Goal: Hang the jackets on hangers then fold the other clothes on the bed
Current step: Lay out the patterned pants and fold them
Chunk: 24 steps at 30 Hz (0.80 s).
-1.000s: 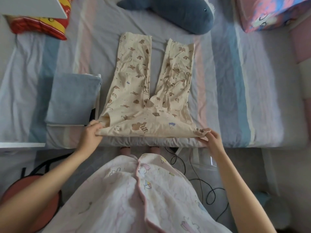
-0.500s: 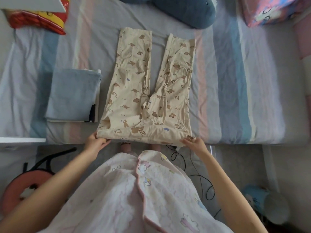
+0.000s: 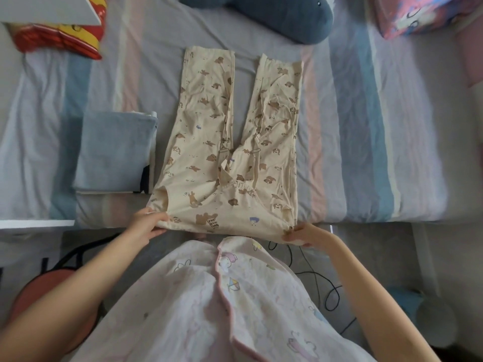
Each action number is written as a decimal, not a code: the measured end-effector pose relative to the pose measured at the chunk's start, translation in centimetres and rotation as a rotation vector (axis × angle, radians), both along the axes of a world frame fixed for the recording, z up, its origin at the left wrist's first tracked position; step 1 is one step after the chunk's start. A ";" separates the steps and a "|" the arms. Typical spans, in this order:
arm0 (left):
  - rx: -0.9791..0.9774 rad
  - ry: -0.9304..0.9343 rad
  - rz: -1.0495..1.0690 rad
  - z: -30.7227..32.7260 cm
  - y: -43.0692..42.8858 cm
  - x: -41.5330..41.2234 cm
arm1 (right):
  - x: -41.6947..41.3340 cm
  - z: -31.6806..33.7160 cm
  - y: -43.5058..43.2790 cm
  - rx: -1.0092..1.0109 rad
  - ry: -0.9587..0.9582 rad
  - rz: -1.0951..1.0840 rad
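Note:
Cream pyjama trousers with small brown prints lie flat on the striped bed, legs pointing away from me and the waist at the near edge. My left hand pinches the waistband's left corner. My right hand pinches its right corner. Both corners sit just over the mattress edge. To the left of the trousers rests a folded blue garment on top of other folded pieces.
A dark blue plush toy lies beyond the trouser legs. A red and yellow pillow is at the far left, a pink patterned cushion at the far right. Black cables and a round stool are on the floor.
Both hands have kept hold of the waist corners. The waistband was pulled in narrower, then drawn back out and toward the bed's edge, flattening the trousers.

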<state>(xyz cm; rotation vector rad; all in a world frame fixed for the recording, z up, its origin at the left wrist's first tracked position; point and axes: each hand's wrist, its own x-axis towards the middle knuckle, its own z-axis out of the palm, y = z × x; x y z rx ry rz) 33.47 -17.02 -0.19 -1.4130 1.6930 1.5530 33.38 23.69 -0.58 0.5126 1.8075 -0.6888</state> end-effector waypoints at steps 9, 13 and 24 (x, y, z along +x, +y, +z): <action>0.137 -0.133 0.164 0.6 2.5 -4.7 | -3.7 0.1 -1.1 0.131 0.192 0.116; 0.266 0.222 0.150 7.9 5.0 -18.6 | -16.8 6.4 -0.1 0.035 0.594 -0.399; 0.350 1.249 -0.073 44.0 7.2 -39.3 | -35.2 46.0 2.8 -0.500 1.518 -0.819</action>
